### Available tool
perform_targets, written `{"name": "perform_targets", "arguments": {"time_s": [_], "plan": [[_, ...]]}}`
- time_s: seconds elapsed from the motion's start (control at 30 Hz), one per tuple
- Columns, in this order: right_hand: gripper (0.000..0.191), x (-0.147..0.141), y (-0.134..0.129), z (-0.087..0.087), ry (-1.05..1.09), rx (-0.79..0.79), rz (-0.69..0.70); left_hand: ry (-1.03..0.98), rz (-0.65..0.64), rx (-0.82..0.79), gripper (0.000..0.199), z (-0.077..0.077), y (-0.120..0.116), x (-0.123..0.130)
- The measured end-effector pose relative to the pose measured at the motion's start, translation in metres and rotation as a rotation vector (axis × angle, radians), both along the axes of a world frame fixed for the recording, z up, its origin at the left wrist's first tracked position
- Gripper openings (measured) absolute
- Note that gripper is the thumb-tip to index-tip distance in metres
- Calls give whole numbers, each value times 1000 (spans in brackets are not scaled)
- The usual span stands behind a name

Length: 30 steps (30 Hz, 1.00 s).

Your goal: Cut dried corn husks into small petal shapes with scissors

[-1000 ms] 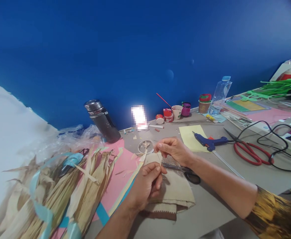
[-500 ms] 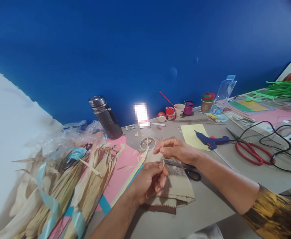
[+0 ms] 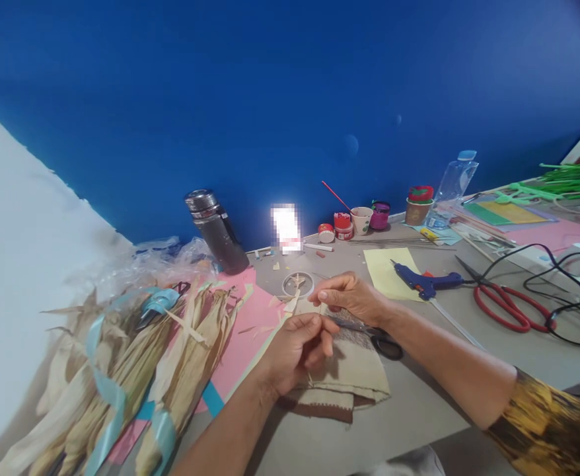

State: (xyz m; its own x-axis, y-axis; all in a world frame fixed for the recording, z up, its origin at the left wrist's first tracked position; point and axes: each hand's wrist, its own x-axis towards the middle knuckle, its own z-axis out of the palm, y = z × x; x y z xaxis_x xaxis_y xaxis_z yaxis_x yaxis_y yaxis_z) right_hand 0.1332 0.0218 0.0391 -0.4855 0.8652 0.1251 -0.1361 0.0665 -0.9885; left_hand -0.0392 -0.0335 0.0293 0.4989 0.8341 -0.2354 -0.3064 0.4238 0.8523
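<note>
My left hand (image 3: pixel 300 347) is closed in a pinch, palm up, above a folded beige cloth (image 3: pixel 354 373). A thin pale strip (image 3: pixel 310 379) hangs below its fingers. Just beyond it, my right hand (image 3: pixel 354 297) has thumb and index finger pressed together; whatever lies between them is too small to make out. Black-handled scissors (image 3: pixel 388 346) rest on the cloth, their blades partly behind my hands. A clear round ring (image 3: pixel 284 285), perhaps a tape roll, lies beyond my fingers with pale husk scraps in it.
Dried corn husks (image 3: pixel 185 370) with a light-blue ribbon (image 3: pixel 106 390) cover the left side over pink paper (image 3: pixel 250 317). A dark flask (image 3: pixel 218 235) stands behind. At right lie a blue glue gun (image 3: pixel 426 281), red-handled scissors (image 3: pixel 501 307) and black cables (image 3: pixel 532 248).
The view has shifted slightly, so the table things sit further right. My left hand's fingers have shifted, and the pale strip end at its thumb no longer shows. My right hand stays pinched beside it.
</note>
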Motion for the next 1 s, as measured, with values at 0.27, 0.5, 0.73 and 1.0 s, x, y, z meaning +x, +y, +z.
{"name": "perform_targets", "arguments": {"time_s": [0.27, 0.5, 0.73, 1.0], "plan": [[45, -5, -1, -6, -38, 137, -271, -53, 20, -35, 23, 11, -11, 6], [50, -3, 0, -7, 64, 58, -150, -59, 7, -36, 24, 5, -10, 7], [31, 12, 3, 8, 65, 106, 72, -87, -18, -72, 25, 6, -8, 5], [41, -1, -1, 3, 322, -87, -138, -51, -65, -56, 27, 9, -12, 4]]}}
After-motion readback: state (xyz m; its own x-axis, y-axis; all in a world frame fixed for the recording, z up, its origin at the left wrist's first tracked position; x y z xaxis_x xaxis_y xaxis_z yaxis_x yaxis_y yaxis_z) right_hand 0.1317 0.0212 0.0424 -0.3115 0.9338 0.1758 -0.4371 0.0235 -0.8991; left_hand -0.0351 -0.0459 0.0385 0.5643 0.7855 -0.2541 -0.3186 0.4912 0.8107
